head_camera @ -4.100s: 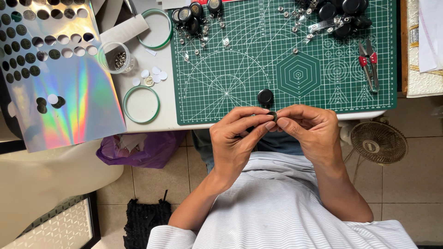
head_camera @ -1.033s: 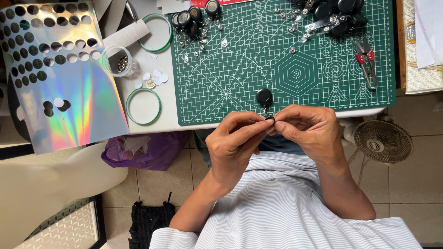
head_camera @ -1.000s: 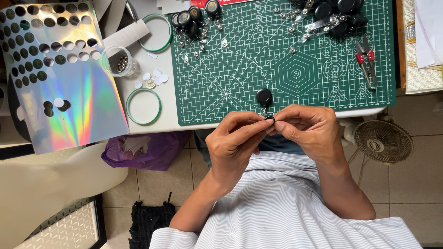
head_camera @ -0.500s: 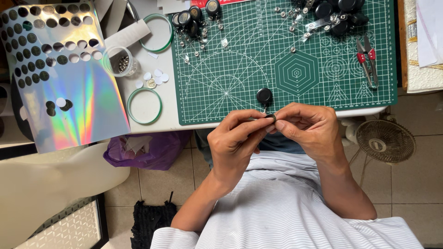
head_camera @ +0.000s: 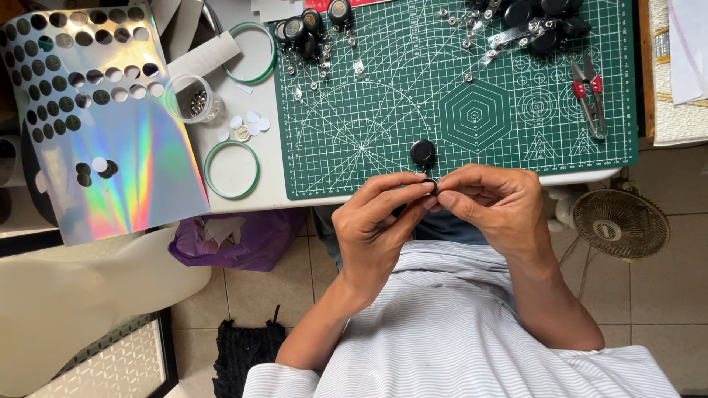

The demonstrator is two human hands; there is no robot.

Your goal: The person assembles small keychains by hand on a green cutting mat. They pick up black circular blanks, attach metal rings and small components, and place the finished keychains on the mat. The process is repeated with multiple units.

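Note:
My left hand [head_camera: 380, 221] and my right hand [head_camera: 494, 203] meet fingertip to fingertip just below the table's front edge. Between them they pinch a small black round part [head_camera: 431, 186], mostly hidden by the fingers. A black round button-like piece [head_camera: 422, 152] lies on the green cutting mat [head_camera: 472, 110] just above my fingertips. More black round pieces [head_camera: 310, 29] and small metal bits are scattered along the mat's far edge.
A holographic sheet [head_camera: 103, 125] punched with round holes hangs off the table's left side. Two green rings [head_camera: 231, 169], a clear cup of metal parts [head_camera: 190, 99] and red-handled snips [head_camera: 588, 94] lie on the table. A small fan [head_camera: 619, 222] stands on the floor at right.
Both hands stay together on the small black part; only slight finger shifts show. The view has drifted a little.

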